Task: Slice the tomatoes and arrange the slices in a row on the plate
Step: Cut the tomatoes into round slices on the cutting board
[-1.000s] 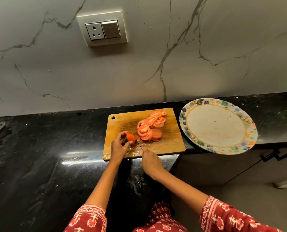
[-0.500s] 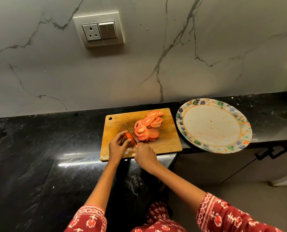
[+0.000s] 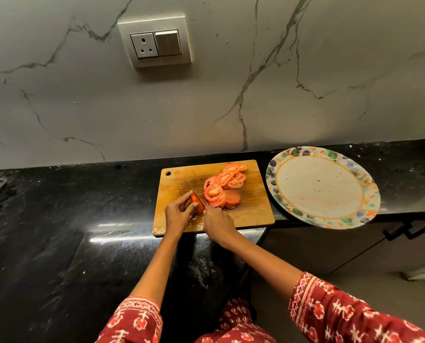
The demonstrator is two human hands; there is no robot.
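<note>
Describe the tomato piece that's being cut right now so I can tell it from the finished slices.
Find the wooden cutting board on the black counter, left of the patterned plate. At its near left part, the left hand holds the uncut tomato piece against the knife. Unlike the flat slices beside it, it shows smooth skin.

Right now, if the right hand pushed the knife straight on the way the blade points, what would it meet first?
The right hand holds the knife pointing up-left. Past its tip lies bare cutting board, then likely the countertop; depth is unclear.
</note>
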